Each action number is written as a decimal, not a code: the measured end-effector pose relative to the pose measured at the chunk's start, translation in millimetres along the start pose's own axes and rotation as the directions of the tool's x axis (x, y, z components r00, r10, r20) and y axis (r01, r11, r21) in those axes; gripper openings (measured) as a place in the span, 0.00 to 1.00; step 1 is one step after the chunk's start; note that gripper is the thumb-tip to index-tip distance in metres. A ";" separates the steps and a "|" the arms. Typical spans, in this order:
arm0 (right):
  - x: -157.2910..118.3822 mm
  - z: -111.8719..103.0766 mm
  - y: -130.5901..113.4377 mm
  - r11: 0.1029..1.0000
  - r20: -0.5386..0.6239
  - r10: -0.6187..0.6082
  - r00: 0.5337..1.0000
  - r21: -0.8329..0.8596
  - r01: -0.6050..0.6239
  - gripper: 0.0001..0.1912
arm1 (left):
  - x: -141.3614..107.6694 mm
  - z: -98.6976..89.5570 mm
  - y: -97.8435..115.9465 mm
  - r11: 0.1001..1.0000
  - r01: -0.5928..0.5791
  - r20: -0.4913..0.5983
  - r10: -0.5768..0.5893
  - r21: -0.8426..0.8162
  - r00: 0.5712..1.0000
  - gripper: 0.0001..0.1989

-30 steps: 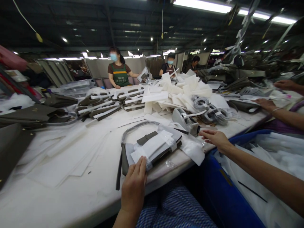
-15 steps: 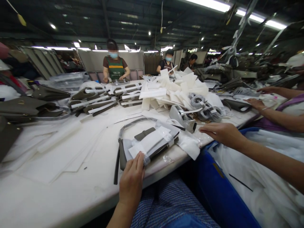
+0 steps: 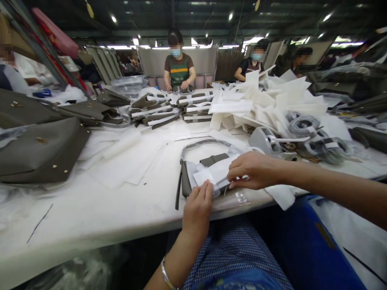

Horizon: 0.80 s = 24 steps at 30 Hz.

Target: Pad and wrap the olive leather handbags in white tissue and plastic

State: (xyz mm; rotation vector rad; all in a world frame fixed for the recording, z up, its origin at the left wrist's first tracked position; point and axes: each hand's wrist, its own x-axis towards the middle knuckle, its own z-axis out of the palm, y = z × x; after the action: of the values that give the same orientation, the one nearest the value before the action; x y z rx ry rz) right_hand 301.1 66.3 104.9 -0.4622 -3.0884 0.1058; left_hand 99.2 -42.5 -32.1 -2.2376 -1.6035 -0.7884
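Note:
On the table edge in front of me lies a dark grey-green handbag (image 3: 214, 160), partly wrapped in white padding sheet (image 3: 222, 169) and clear film. Its wrapped handle (image 3: 205, 141) arches toward the back, and a dark strap (image 3: 178, 189) hangs at its left. My left hand (image 3: 197, 206) grips the bag's near left edge, fingertips on the wrapping and the thumb hidden. At the bag's right side my right hand (image 3: 255, 170) is closed, its fingertips pinching the white sheet's edge. A grey tape dispenser (image 3: 262, 141) stands behind my right hand.
Several wrapped bags (image 3: 157, 109) are stacked at the back, beside a heap of white foam sheets (image 3: 256, 100). Coiled grey handles (image 3: 305, 125) lie to the right. Unwrapped bags (image 3: 42, 149) sit at left. A blue bin (image 3: 302, 237) stands below the table. Co-workers work opposite.
My right hand has come left from beside the tape dispenser onto the bag's wrapping. My left hand stays on the bag. The view has turned right-to-left, showing more bags at left.

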 end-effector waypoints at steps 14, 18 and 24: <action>88.0 2.6 28.6 0.994 0.290 -0.042 0.956 -0.081 0.068 0.04 | 0.2 -0.5 2.4 1.000 0.010 -0.038 -0.009 0.010 0.999 0.22; 104.4 6.7 33.7 0.994 0.349 -0.009 0.937 -0.095 0.045 0.04 | 0.4 0.3 2.3 1.000 0.015 -0.044 -0.015 0.003 0.999 0.23; 122.4 13.4 39.2 0.994 0.435 -0.005 0.901 -0.092 0.050 0.07 | -2.1 1.3 1.9 1.000 0.022 -0.047 -0.022 -0.012 0.999 0.17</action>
State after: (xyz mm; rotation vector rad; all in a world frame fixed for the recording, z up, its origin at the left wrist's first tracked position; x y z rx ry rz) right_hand 195.1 138.7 89.6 -0.4510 -3.5532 0.0581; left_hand 100.9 -44.0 -34.2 -2.1964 -1.6088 -0.8518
